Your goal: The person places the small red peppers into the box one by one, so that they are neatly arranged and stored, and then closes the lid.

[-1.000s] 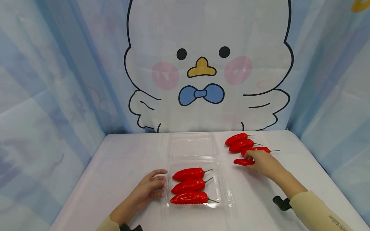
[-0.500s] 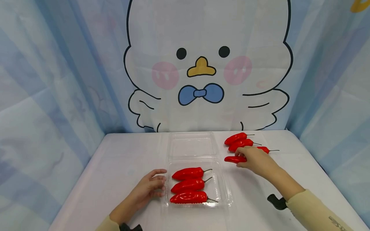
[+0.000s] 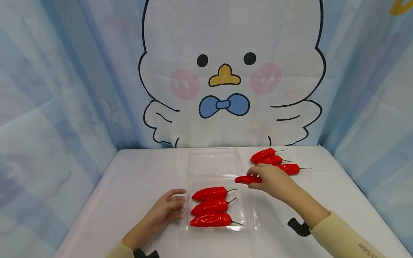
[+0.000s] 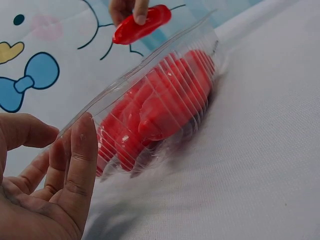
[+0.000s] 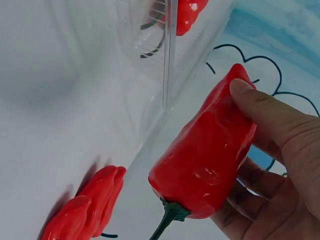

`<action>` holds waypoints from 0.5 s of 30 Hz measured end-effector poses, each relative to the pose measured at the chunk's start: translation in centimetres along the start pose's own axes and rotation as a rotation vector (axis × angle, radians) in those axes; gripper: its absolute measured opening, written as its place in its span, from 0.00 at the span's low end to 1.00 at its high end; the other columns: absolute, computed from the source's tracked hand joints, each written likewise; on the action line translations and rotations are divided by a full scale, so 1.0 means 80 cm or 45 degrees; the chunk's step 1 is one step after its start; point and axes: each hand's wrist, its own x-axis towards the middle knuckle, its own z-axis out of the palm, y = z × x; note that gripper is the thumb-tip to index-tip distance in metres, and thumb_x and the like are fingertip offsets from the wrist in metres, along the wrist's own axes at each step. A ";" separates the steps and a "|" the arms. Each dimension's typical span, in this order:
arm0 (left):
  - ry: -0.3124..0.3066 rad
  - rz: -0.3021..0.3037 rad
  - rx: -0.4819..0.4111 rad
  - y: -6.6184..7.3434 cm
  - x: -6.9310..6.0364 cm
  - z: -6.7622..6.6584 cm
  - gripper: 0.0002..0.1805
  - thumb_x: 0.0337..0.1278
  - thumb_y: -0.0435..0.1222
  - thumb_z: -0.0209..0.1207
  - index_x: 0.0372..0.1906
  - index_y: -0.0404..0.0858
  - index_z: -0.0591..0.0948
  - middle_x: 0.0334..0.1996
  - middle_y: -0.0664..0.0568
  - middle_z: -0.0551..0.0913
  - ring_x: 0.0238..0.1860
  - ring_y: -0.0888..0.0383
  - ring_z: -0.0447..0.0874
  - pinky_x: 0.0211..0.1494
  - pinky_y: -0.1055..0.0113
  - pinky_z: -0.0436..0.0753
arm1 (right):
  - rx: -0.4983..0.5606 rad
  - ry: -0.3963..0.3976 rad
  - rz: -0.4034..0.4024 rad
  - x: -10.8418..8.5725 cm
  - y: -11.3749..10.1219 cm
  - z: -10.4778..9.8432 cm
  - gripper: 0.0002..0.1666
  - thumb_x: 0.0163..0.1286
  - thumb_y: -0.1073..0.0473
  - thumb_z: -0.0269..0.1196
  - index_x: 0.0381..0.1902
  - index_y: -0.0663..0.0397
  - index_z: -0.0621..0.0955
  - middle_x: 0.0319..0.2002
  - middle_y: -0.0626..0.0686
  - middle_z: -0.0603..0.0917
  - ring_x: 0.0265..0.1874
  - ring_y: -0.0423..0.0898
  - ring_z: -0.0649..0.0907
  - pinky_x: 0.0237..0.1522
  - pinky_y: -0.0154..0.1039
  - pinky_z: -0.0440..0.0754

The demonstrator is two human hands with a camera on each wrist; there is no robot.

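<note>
My right hand [image 3: 272, 181] pinches a red chili pepper [image 3: 246, 180] between thumb and fingers. It is in the air at the far right corner of the clear plastic clamshell box [image 3: 240, 215], its green stem [image 5: 172, 214] pointing down in the right wrist view. Several peppers look alike; three of them [image 3: 211, 207] lie side by side inside the box, stems to the right. My left hand [image 3: 166, 209] rests at the box's left side, relaxed fingers [image 4: 82, 155] touching its rim and wall.
Three more red peppers [image 3: 264, 154] lie at the back right of the white table [image 3: 145, 168], partly behind my right hand. The box's open lid [image 3: 214, 163] lies flat toward the back. A printed cloth backdrop [image 3: 222, 125] stands behind the table.
My right hand has moved left with the pepper, away from the loose peppers at the back right to the box's far right corner. The left hand has stayed in place.
</note>
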 end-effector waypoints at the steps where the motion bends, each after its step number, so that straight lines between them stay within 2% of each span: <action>1: 0.001 -0.001 -0.003 -0.001 0.000 0.000 0.32 0.68 0.34 0.62 0.72 0.34 0.64 0.43 0.52 0.80 0.34 0.60 0.83 0.40 0.67 0.90 | 0.002 -0.003 -0.007 0.000 -0.004 0.001 0.19 0.57 0.53 0.79 0.46 0.47 0.88 0.37 0.48 0.87 0.35 0.43 0.83 0.37 0.38 0.88; 8: -0.003 -0.004 -0.004 -0.004 0.000 0.000 0.33 0.69 0.35 0.62 0.73 0.35 0.64 0.44 0.52 0.80 0.34 0.59 0.84 0.40 0.67 0.90 | 0.002 -0.029 -0.040 0.001 -0.031 0.009 0.18 0.57 0.51 0.79 0.45 0.43 0.88 0.38 0.47 0.87 0.33 0.41 0.83 0.37 0.36 0.88; 15: 0.000 0.000 -0.009 -0.005 0.000 0.000 0.32 0.69 0.35 0.62 0.73 0.35 0.64 0.43 0.52 0.80 0.34 0.60 0.83 0.40 0.67 0.90 | 0.050 -0.070 -0.129 0.005 -0.057 0.024 0.17 0.57 0.50 0.79 0.44 0.43 0.89 0.37 0.43 0.87 0.33 0.41 0.84 0.36 0.33 0.87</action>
